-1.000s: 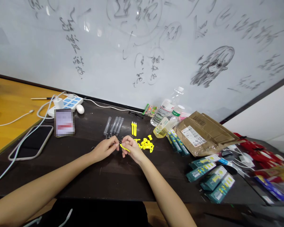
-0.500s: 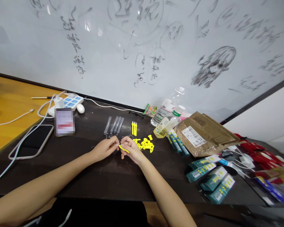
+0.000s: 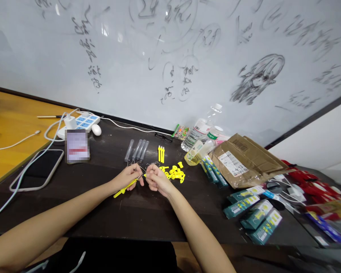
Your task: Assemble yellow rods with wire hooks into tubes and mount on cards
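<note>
My left hand [image 3: 130, 176] is closed around a long yellow plastic stick [image 3: 122, 191], which slants out below its fingers toward the lower left. At its fingertips shows a thin metal wire [image 3: 141, 168]. My right hand [image 3: 157, 179] is pinched close beside it, and what sits between those fingertips is too small to make out. Right of my right hand lies a pile of small yellow plastic parts [image 3: 175, 174]. Behind the hands are three yellow sticks [image 3: 161, 154] side by side and several clear tubes [image 3: 140, 150]. Bent metal wires [image 3: 153, 165] lie partly hidden behind the fingers.
Green boxes [image 3: 257, 216], a brown parcel [image 3: 238, 161] and bottles [image 3: 197, 136] crowd the right side. To the left lie a phone [image 3: 38, 170], a blurred-out screen [image 3: 77, 146], a power strip [image 3: 88, 122] and cables. A whiteboard [image 3: 116, 76] stands behind.
The yellow piece that showed at my right hand's fingers is not seen there now. A long yellow stick now shows beneath my left hand, and a metal wire between the hands.
</note>
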Demonstrator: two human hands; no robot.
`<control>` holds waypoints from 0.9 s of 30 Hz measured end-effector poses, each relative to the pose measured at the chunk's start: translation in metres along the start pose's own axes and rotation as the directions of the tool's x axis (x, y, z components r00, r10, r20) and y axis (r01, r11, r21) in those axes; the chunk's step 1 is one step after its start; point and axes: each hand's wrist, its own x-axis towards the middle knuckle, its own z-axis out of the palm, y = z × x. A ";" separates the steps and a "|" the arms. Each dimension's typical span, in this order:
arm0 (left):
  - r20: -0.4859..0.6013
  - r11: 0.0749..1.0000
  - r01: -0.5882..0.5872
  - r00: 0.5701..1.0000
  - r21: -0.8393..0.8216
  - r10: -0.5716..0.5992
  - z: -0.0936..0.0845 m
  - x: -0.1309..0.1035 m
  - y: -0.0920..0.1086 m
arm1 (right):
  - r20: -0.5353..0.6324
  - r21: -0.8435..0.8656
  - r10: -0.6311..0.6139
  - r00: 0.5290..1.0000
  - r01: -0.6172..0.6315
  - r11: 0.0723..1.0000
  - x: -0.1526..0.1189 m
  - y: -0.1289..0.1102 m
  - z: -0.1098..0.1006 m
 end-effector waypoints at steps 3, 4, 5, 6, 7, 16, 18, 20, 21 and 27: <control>0.005 0.994 0.053 0.999 -0.094 -0.053 0.001 0.002 -0.001 | 0.030 -0.036 0.026 0.999 -0.025 0.999 0.001 0.002 0.001; 0.005 0.992 0.062 0.998 -0.110 -0.062 0.001 0.002 -0.001 | 0.037 -0.040 0.028 0.999 -0.027 0.999 0.001 0.003 0.001; 0.005 0.990 0.070 0.998 -0.120 -0.070 0.000 0.003 -0.002 | 0.041 -0.038 0.025 0.999 -0.024 0.999 0.002 0.003 0.001; 0.003 0.989 0.076 0.997 -0.125 -0.076 0.000 0.003 -0.002 | 0.044 -0.029 0.019 0.999 -0.018 0.999 0.002 0.002 0.000; 0.001 0.989 0.081 0.997 -0.127 -0.082 0.000 0.003 -0.002 | 0.046 -0.016 0.014 0.999 -0.014 1.000 0.002 0.002 0.000; -0.007 0.981 0.101 0.995 -0.165 -0.104 0.003 -0.002 0.003 | 0.053 0.023 0.114 0.992 -0.115 0.993 0.002 0.005 -0.002; -0.010 0.978 0.111 0.993 -0.179 -0.115 0.004 -0.002 0.004 | 0.023 0.025 0.115 0.993 -0.116 0.993 0.003 0.007 -0.002; -0.005 0.973 0.127 0.992 -0.190 -0.130 0.004 -0.003 0.005 | -0.015 0.030 0.098 0.995 -0.097 0.995 0.005 0.010 -0.003; -0.004 0.972 0.133 0.991 -0.195 -0.136 0.004 -0.003 0.006 | -0.030 0.031 0.089 0.996 -0.088 0.996 0.006 0.012 -0.003; 0.004 0.972 0.126 0.992 -0.198 -0.128 0.005 -0.003 0.003 | -0.033 0.021 0.075 0.997 -0.074 0.997 0.007 0.014 -0.001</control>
